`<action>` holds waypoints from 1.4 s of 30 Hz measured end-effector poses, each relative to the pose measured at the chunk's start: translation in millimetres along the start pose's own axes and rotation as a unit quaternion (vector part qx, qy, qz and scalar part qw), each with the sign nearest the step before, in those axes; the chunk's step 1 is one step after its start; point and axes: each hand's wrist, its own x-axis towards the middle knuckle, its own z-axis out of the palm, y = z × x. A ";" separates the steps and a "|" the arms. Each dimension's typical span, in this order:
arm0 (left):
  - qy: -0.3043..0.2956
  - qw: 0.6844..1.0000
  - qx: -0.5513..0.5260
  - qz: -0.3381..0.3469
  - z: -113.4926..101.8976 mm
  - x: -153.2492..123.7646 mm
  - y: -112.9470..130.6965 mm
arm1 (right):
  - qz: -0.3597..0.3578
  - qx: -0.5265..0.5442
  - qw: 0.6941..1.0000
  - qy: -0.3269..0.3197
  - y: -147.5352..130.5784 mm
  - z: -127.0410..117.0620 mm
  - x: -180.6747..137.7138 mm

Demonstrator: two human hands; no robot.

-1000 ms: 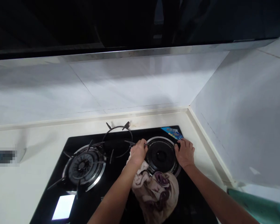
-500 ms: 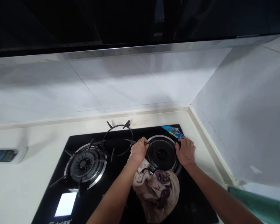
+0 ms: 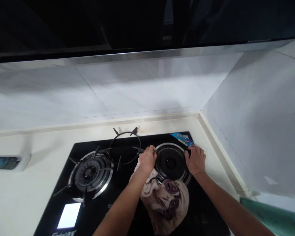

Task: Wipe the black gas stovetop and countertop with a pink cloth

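My left hand (image 3: 147, 159) grips the left edge of the right burner's metal ring (image 3: 171, 162) on a black glass gas stove (image 3: 127, 209). My right hand (image 3: 196, 160) rests curled on the ring's right edge. A beige cloth with purple pattern (image 3: 165, 200) lies bunched on the glass just below the burner, partly under my left wrist. A loose black pan support (image 3: 125, 148) lies on the glass between the two burners, behind my left hand.
The left burner (image 3: 89, 172) has its pan support in place. A blue sticker (image 3: 182, 137) sits at the stove's back right corner. White tiled walls meet in a corner at right; a dark range hood (image 3: 137, 26) hangs overhead. A teal object (image 3: 272, 218) shows at lower right.
Both hands stay on the right burner ring; only small shifts of the view, nothing visibly moved.
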 end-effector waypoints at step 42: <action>-0.005 1.000 -0.022 0.008 4.6 -26.2 2.5 | -0.005 -0.007 1.000 0.003 5.9 3.8 -1.5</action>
